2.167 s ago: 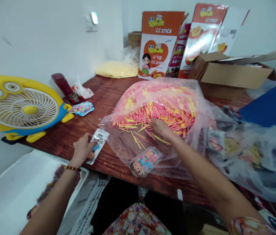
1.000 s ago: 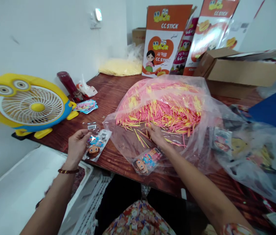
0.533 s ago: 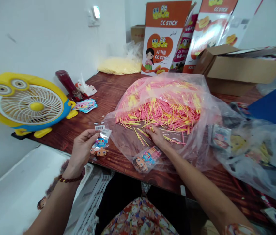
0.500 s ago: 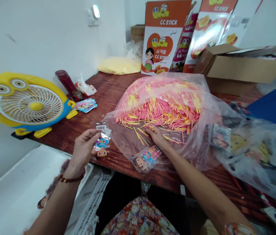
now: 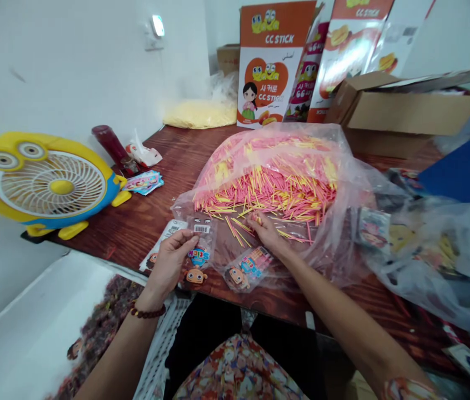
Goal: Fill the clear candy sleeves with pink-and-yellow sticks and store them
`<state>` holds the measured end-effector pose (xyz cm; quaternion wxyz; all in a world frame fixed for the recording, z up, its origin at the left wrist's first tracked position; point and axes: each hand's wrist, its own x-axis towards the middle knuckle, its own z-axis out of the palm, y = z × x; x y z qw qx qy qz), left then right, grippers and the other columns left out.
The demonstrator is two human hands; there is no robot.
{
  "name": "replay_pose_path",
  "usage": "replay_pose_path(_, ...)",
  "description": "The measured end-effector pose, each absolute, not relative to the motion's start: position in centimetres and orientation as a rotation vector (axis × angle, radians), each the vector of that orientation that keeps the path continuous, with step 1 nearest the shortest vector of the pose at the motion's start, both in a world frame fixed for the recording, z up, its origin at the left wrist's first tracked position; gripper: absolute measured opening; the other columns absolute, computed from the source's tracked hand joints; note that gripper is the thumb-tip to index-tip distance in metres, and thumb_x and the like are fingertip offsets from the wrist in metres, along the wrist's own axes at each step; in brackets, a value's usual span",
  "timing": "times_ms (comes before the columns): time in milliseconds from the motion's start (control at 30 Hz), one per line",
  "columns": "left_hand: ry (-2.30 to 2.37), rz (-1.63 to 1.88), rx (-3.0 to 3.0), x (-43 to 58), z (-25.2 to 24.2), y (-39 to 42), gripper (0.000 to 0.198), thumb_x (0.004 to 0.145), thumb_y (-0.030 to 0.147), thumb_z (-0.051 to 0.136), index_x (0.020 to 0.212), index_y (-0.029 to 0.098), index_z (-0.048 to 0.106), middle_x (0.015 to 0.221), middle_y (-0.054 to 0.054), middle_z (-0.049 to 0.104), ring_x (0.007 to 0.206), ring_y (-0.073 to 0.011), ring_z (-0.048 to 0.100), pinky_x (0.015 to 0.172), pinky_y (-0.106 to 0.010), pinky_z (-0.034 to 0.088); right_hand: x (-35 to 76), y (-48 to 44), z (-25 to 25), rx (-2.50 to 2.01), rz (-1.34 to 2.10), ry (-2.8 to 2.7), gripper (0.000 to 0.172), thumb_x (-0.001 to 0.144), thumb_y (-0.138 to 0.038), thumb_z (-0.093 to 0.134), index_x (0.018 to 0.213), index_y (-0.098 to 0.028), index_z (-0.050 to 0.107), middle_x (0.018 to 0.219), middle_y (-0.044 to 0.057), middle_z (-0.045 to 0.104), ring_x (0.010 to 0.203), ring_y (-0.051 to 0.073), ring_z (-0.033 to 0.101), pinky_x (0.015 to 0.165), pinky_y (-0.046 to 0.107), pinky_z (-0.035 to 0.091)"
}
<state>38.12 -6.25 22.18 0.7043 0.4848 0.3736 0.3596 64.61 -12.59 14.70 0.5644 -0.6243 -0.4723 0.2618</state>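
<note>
My left hand [image 5: 173,256] pinches a small clear printed packet [image 5: 199,256] by its edge, above the front of the table. Left of that packet, partly behind the hand, lies a stack of similar packets [image 5: 174,226]. My right hand [image 5: 266,232] is at the near edge of a heap of thin pink and yellow sticks [image 5: 260,191], its fingers closed on a few stick ends. The heap sits in a large clear plastic bag [image 5: 341,166] spread open toward me. Another packet with sticks inside [image 5: 248,268] lies flat below my right hand.
A yellow and blue fan [image 5: 51,183] stands at the left. Behind the bag are printed cartons [image 5: 266,66] and an open cardboard box [image 5: 410,114]. Plastic bags with packets [image 5: 422,250] lie at the right. A white bin [image 5: 43,311] sits below the table's left edge.
My left hand has moved right with the packet, closer to the bag, and the stack of packets shows more behind it. My right hand stays at the heap's edge.
</note>
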Motion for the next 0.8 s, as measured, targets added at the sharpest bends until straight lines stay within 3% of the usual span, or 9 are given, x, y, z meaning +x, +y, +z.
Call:
replay_pose_path(200, 0.835, 0.764, 1.125, 39.3, 22.7, -6.4, 0.025, 0.069, 0.035, 0.082, 0.079, 0.016, 0.069, 0.071, 0.003, 0.064, 0.062, -0.0079, 0.057, 0.059, -0.018, 0.046, 64.5, -12.5, 14.2, -1.493, 0.640, -1.049, 0.024, 0.085, -0.043, 0.058, 0.076, -0.021, 0.060, 0.073, -0.001, 0.062, 0.071, 0.017, 0.055, 0.073, 0.032, 0.044)
replay_pose_path(433, 0.813, 0.652, 1.302, 42.5, 22.5, -6.9, 0.030, 0.063, 0.037, 0.083, 0.070, 0.015, 0.065, 0.063, 0.003, 0.060, 0.057, -0.0080, 0.050, 0.053, -0.019, 0.040, 64.1, -12.8, 19.2, -1.028, 0.980, -0.582, 0.032, 0.075, -0.051, 0.071, 0.085, -0.023, 0.059, 0.076, 0.001, 0.066, 0.073, 0.019, 0.065, 0.071, 0.035, 0.053)
replay_pose_path(600, 0.755, 0.549, 1.451, 44.7, 22.0, -7.0, 0.028, 0.065, 0.038, 0.078, 0.066, 0.015, 0.063, 0.059, 0.003, 0.057, 0.054, -0.0087, 0.046, 0.051, -0.020, 0.036, 63.2, -14.9, 22.3, -1.239, 0.874, -1.046, 0.026, 0.084, -0.046, 0.062, 0.085, -0.021, 0.064, 0.083, 0.003, 0.067, 0.080, 0.018, 0.062, 0.070, 0.030, 0.047)
replay_pose_path(800, 0.731, 0.482, 1.554, 45.3, 21.5, -6.7, 0.028, 0.067, 0.038, 0.075, 0.061, 0.015, 0.061, 0.054, 0.004, 0.052, 0.051, -0.0079, 0.041, 0.050, -0.021, 0.031, 63.1, -15.6, 22.9, -1.577, 0.566, -1.485, 0.015, 0.087, -0.029, 0.054, 0.074, -0.022, 0.052, 0.066, -0.002, 0.054, 0.063, 0.015, 0.046, 0.062, 0.027, 0.033)
